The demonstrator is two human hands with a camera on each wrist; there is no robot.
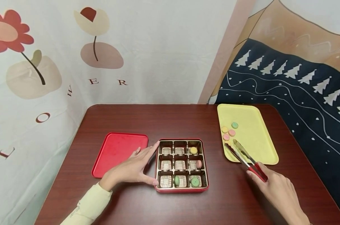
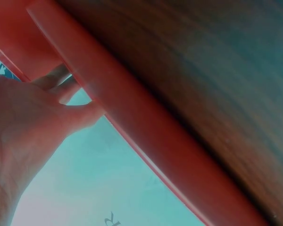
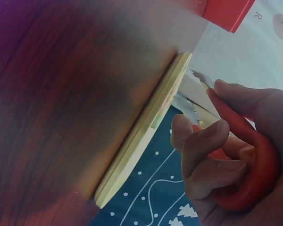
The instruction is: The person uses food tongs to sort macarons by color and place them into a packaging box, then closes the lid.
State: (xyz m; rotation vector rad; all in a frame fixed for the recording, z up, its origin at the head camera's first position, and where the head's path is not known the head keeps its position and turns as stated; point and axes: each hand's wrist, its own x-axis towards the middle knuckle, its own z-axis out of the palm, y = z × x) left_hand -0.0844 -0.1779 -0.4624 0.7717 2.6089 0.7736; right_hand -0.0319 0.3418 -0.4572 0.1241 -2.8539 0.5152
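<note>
My left hand (image 1: pixel 132 168) reaches along the left side of a red-rimmed box (image 1: pixel 182 190), its fingers straight. The thumb touches the front left corner and a fingertip is at the back left corner. Inside, the gold-brown divider forms three rows of compartments. A yellow macaron (image 1: pixel 193 150) sits back right, a pink macaron (image 1: pixel 199 164) middle right, a green macaron (image 1: pixel 195 182) front right. Another green macaron (image 1: pixel 177 180) stands on edge in the front middle. My right hand (image 1: pixel 279 187) grips red-handled tongs (image 1: pixel 255 170), whose parted tips are over the yellow tray (image 1: pixel 254 134).
Several macarons, including a green macaron (image 1: pixel 235 125) and a pink macaron (image 1: pixel 231 133), lie along the tray's left side. A red lid (image 1: pixel 119 153) rests left of the box, partly behind my left hand. Printed curtains (image 1: pixel 158 50) hang behind the brown table (image 1: pixel 164 122).
</note>
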